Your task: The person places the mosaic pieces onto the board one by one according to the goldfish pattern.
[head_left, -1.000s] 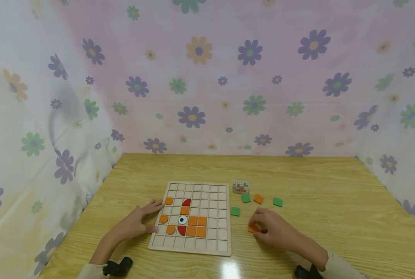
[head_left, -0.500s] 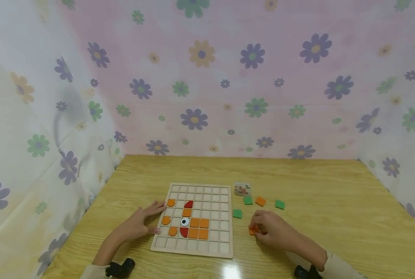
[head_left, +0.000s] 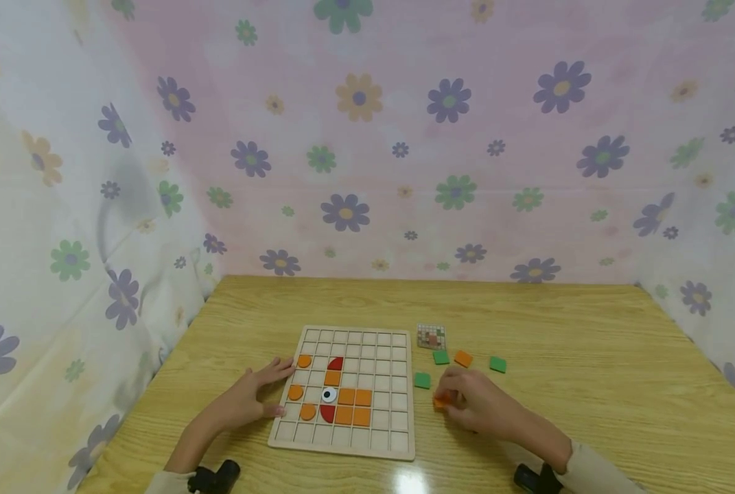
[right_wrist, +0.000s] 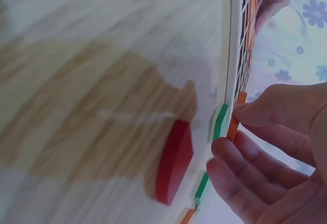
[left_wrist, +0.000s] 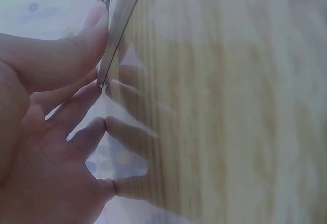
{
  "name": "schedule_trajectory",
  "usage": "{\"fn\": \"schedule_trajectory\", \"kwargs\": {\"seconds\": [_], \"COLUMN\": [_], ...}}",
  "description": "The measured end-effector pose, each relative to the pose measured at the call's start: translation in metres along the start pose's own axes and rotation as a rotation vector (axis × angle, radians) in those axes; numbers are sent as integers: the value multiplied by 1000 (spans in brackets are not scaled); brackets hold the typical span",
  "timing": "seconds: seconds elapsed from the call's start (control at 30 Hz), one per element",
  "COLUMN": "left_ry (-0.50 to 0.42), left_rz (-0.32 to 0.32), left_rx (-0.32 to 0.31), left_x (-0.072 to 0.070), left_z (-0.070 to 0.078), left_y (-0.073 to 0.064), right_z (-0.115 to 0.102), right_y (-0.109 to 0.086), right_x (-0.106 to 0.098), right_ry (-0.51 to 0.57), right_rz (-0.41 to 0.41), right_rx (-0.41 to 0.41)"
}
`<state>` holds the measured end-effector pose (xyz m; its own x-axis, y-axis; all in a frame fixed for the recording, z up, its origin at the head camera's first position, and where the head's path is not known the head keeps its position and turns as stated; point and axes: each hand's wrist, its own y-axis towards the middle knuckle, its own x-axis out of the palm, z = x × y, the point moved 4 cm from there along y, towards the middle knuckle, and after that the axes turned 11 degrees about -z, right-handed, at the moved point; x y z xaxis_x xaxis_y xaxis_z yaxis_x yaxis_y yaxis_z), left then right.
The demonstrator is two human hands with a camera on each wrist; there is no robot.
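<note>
Head view — my right hand (head_left: 475,403) pinches an orange tile (head_left: 440,403) right of the board (head_left: 381,419); my left hand (head_left: 251,398), fingers spread, touches its left edge — best keep the tile level.

Beige sleeves (head_left: 594,473) are worn with black wrist-mounted devices (head_left: 226,475).

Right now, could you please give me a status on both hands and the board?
Right hand pinching orange tile. Left hand touching left edge of board. Green tile lying beside its right edge.
</note>
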<state>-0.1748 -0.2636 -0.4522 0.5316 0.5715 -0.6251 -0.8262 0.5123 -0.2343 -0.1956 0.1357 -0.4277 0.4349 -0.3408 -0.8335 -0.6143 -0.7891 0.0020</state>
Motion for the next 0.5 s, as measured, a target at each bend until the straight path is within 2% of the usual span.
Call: {"fn": "schedule_trajectory", "kwargs": {"seconds": [0.27,0.5], "left_ry": [7,17], "left_rz": [-5,9], "left_rx": [-1,-29], "left_x": [-1,0], "left_z": [5,5], "left_y": [-1,-1], "right_z": [-10,-16], "right_y": [13,29], "right_x": [-1,0], "right_ry": [14,27], "right_rz": [16,15], "right_rx": [-5,-12]}}
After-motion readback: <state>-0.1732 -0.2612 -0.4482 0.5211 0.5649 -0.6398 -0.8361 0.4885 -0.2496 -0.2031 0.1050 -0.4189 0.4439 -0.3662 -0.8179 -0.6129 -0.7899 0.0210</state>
